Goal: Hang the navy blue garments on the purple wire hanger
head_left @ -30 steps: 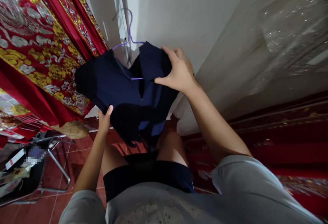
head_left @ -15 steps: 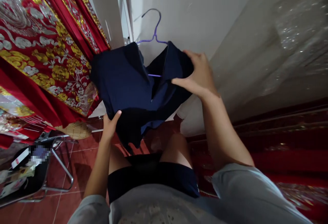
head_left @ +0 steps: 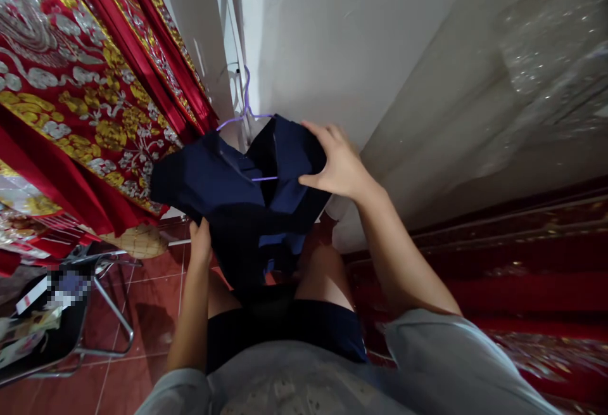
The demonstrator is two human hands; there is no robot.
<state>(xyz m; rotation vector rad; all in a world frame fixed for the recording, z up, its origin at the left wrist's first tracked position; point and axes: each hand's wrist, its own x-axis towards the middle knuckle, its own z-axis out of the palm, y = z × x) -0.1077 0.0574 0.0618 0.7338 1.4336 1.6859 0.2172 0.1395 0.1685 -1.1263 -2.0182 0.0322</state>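
A dark navy collared shirt (head_left: 232, 187) is draped on a thin purple hanger (head_left: 246, 99), its neck open and part of the hanger's lower bar showing inside. My right hand (head_left: 339, 163) grips the shirt's shoulder beside the collar, thumb in front and fingers over the top. Lower down, my left hand (head_left: 201, 241) pinches the shirt's side edge, with most of its fingers hidden. The hanger's hook stands against white strips (head_left: 232, 22) at the wall corner; whether it is caught on anything I cannot tell.
Red cloth embroidered in gold and silver (head_left: 104, 98) hangs at the left. Below it stands a black folding chair (head_left: 71, 332) with papers on it. Clear plastic sheeting (head_left: 475, 117) covers the right side, above more red cloth (head_left: 475, 282). The floor has red tiles (head_left: 147, 326).
Shirt and hanger have moved down and left, and the hook now lies by the white strips. My right hand went along with the shoulder. My left hand shifted slightly lower, still on the side.
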